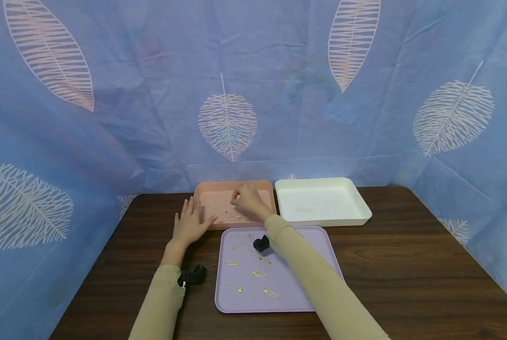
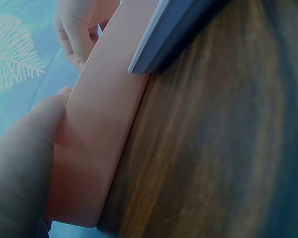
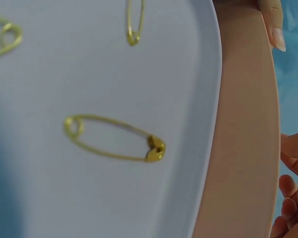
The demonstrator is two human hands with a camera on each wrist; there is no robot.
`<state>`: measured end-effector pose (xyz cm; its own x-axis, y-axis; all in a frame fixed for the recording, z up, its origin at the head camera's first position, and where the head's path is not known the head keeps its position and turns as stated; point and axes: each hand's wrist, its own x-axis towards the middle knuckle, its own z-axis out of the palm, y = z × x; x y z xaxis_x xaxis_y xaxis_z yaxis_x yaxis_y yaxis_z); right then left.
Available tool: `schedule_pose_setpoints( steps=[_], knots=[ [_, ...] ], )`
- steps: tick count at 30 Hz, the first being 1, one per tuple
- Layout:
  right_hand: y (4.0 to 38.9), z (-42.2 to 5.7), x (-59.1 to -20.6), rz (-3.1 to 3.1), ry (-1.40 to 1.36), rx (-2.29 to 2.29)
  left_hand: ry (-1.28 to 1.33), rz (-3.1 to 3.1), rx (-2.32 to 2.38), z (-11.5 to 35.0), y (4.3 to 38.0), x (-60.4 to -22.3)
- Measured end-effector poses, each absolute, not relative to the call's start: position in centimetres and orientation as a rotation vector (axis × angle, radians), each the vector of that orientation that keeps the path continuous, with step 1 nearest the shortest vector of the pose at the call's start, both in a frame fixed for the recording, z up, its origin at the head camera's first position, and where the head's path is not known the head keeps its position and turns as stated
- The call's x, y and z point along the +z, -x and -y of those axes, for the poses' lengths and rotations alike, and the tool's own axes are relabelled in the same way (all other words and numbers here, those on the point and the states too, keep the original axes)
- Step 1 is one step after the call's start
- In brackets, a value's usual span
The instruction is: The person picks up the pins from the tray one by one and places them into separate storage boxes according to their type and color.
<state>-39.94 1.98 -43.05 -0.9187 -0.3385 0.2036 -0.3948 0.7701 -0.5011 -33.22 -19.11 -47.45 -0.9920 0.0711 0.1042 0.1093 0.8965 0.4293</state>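
My left hand [image 1: 188, 223] rests on the left end of a pink tray [image 1: 212, 193], its fingers spread along the side and its thumb on the front rim. Over that tray my right hand [image 1: 246, 198] reaches down, thumb and forefinger brought close together. Their tips are hidden behind the rim in the right wrist view, so I cannot tell whether they pinch anything. Below the right hand, a few small pins [image 1: 235, 217] lie in the pink tray. Several gold safety pins [image 1: 271, 293] are scattered on a lilac tray [image 1: 296, 302] in front, one safety pin [image 3: 114, 136] showing closely in the right wrist view.
A white tray [image 1: 321, 200] stands to the right of the pink one. All three trays sit on a dark wooden table [image 1: 406, 264]. Behind the table hangs a blue cloth [image 1: 279, 118] with white leaf prints. My right forearm [image 1: 317, 278] crosses over the lilac tray.
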Motion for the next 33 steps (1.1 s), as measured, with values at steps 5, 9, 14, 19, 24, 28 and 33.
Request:
schedule_pose_setpoints(
  steps=[5, 9, 14, 19, 24, 28, 33],
  knots=[
    [39.5, -2.5, -42.8, 2.829, -0.632, 0.840, 0.147, 2.967, -0.675, 19.1, 33.2, -47.4],
    [39.2, -3.0, -42.6, 2.819, -0.666, 0.816, 0.149, 2.968, -0.677, 19.1, 33.2, -47.5],
    [38.6, -3.5, -42.1, 2.808, -0.714, 0.768, 0.151, 2.956, -0.679, 19.1, 33.3, -47.6],
    [37.7, -4.4, -41.2, 2.795, -0.757, 0.771, 0.152, 2.950, -0.680, 19.2, 33.3, -47.7],
    [37.0, -5.5, -40.4, 2.777, -0.790, 0.694, 0.150, 2.959, -0.684, 19.2, 33.3, -47.6],
    [36.5, -6.7, -39.7, 2.728, -0.807, 0.689, 0.152, 2.960, -0.698, 19.1, 33.2, -47.6],
    [35.8, -8.5, -39.1, 2.689, -0.796, 0.706, 0.156, 2.960, -0.708, 19.1, 33.2, -47.5]
  ],
)
